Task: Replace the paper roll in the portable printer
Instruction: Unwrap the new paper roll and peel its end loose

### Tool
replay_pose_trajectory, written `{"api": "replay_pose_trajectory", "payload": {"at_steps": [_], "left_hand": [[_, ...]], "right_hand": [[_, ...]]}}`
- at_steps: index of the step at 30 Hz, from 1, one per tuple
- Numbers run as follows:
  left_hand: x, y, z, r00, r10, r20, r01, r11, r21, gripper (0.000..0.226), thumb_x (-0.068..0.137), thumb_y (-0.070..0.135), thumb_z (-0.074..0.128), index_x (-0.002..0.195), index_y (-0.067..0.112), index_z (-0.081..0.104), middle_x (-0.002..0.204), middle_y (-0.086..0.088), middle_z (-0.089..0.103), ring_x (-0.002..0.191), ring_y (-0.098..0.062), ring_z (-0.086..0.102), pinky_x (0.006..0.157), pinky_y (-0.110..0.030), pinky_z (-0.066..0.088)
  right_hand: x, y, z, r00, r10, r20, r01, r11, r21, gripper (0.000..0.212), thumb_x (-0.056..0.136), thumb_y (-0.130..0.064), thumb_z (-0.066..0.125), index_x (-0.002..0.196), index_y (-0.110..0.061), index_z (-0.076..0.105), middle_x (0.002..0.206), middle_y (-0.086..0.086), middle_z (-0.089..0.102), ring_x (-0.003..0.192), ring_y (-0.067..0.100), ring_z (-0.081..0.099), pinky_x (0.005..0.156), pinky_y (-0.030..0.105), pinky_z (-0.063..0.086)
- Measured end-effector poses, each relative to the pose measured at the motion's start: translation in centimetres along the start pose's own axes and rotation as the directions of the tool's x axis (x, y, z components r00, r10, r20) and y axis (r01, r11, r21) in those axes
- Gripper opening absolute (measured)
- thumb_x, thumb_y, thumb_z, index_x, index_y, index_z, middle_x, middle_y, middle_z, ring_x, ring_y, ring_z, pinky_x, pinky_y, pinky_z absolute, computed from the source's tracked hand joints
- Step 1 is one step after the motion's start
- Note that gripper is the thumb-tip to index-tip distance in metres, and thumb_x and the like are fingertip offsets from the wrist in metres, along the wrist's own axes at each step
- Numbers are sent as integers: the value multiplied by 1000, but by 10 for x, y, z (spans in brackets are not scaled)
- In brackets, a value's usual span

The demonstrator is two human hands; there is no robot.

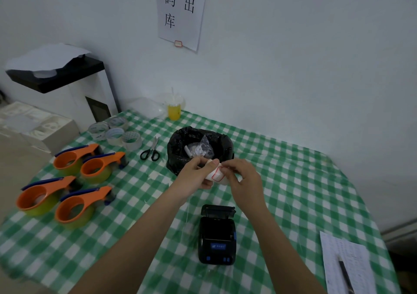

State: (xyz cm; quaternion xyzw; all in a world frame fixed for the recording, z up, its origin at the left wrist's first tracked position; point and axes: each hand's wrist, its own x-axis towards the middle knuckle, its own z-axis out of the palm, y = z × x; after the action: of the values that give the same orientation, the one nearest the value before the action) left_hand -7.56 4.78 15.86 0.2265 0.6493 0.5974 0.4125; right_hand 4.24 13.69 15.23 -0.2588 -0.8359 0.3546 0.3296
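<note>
A small white paper roll point(215, 174) with red-outlined labels is held above the table between both hands. My left hand point(196, 173) grips it from the left, thumb on top. My right hand point(241, 176) pinches its right side, fingertips at the label edge. Below them, near the table's front, the black portable printer point(217, 240) lies with its lid point(218, 210) flipped open toward the back. Its paper bay looks dark; I cannot tell what is inside.
A black-lined bin point(180, 149) with scraps stands just behind the hands. Scissors point(151, 150), tape rolls point(117, 132) and several orange tape dispensers point(76, 180) lie left. A sheet with a pen point(345, 269) lies at right. A yellow drink cup point(174, 110) stands by the wall.
</note>
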Motion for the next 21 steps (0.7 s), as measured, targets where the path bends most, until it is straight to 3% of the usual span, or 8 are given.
{"api": "replay_pose_trajectory", "payload": {"at_steps": [4, 9, 16, 21], "left_hand": [[-1, 1, 1, 1000, -11, -4, 11, 1000, 4, 27, 85, 41, 60, 91, 16, 59, 79, -3, 65, 63, -14, 62, 67, -26, 58], [0, 4, 2, 1000, -29, -11, 29, 1000, 4, 30, 84, 44, 60, 90, 15, 59, 78, -4, 65, 58, -11, 62, 67, -25, 58], [0, 5, 0, 998, -59, -35, 58, 998, -35, 30, 83, 45, 61, 84, 15, 56, 77, -4, 66, 57, -12, 62, 61, -23, 59], [0, 4, 0, 997, -52, -53, 50, 998, -44, 27, 84, 43, 61, 77, 18, 54, 78, -4, 65, 59, -13, 62, 63, -24, 58]], "right_hand": [[-1, 0, 2, 1000, -4, -19, 4, 1000, -13, 5, 86, -11, 62, 85, -12, 66, 85, -7, 60, 81, 2, 52, 74, 5, 40], [0, 3, 4, 998, -60, 14, 61, 994, -87, 14, 88, -20, 49, 86, -12, 61, 87, -1, 61, 82, 14, 50, 75, 14, 39], [0, 3, 2, 992, -119, 35, 122, 989, -82, 3, 88, -12, 57, 87, -11, 60, 88, 2, 62, 84, 11, 49, 80, 5, 33], [0, 3, 4, 987, -156, -46, 150, 983, -106, 15, 87, -18, 52, 83, -9, 63, 83, 5, 65, 81, 5, 46, 81, 1, 32]]}}
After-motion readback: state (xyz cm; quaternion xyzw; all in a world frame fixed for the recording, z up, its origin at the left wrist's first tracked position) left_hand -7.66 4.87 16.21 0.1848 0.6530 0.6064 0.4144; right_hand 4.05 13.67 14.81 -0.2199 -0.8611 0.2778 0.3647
